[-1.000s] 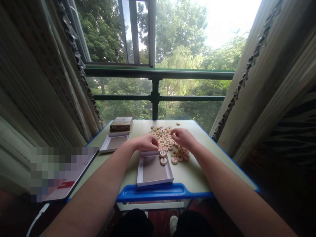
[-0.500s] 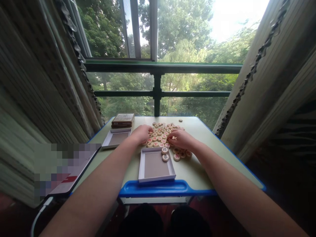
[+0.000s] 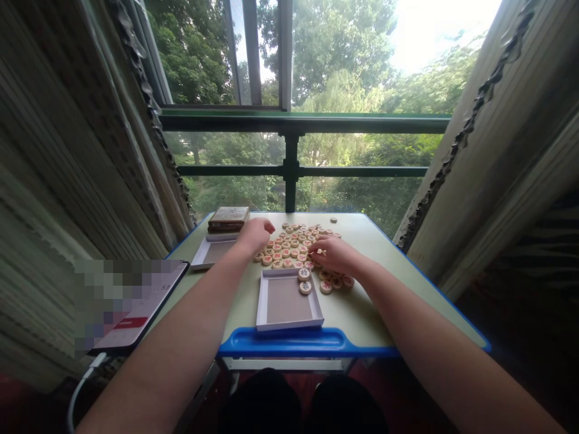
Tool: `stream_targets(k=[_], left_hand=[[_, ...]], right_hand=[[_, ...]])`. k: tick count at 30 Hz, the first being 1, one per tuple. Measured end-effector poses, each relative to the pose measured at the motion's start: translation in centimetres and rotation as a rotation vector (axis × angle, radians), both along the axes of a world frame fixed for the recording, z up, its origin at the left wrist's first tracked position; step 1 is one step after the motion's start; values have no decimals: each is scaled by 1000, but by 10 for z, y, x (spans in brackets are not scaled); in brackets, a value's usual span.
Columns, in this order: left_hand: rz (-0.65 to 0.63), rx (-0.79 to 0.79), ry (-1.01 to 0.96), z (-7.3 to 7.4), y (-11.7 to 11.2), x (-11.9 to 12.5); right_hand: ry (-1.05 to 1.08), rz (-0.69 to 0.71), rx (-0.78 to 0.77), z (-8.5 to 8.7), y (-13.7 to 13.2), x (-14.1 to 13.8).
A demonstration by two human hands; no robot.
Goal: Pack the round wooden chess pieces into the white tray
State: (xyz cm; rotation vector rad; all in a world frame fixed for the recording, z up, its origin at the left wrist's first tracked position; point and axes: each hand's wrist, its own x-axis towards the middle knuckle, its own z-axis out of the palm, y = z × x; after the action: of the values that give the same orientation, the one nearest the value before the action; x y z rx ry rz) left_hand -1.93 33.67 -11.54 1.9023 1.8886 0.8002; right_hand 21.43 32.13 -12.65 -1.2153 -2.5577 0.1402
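Many round xiangqi pieces (image 3: 286, 245) with red and dark characters lie spread in the middle of the table. At the left edge of this spread, my left hand (image 3: 257, 232) hovers with its fingers loosely bent and apart, no piece showing in them. Over the right side, my right hand (image 3: 333, 252) rests its fingertips on pieces, thumb and fingers apart; its palm hides some of them. Two dark-lettered pieces (image 3: 304, 281) are at the right side of a shallow white box (image 3: 268, 326) close to me.
A second shallow box (image 3: 203, 256) stands at left, partly behind my left arm, with a brown closed box (image 3: 228, 218) beyond it. One piece (image 3: 333, 220) lies alone at the far edge. A phone (image 3: 149, 301) with a cable sits left. The table (image 3: 407, 295) has a blue rim.
My left hand has moved up and left off the pieces, uncovering several at the left edge. My right hand stays nearly in place. The view has shifted slightly.
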Motion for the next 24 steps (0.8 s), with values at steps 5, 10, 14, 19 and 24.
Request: stream_targets(k=[5, 10, 14, 19, 24], left_hand=[[-13, -154, 316, -7, 0, 0], [-61, -134, 360, -14, 4, 1], [-51, -133, 322, -11, 1, 6], [-41, -193, 360, -7, -3, 8], [-36, -137, 382, -7, -3, 6]], right_hand=[[-24, -124, 8, 1, 2, 3], [-97, -354, -8, 1, 9, 10], [-82, -337, -42, 1, 9, 11], [-39, -235, -1, 0, 8, 6], [-33, -50, 47, -1, 6, 2]])
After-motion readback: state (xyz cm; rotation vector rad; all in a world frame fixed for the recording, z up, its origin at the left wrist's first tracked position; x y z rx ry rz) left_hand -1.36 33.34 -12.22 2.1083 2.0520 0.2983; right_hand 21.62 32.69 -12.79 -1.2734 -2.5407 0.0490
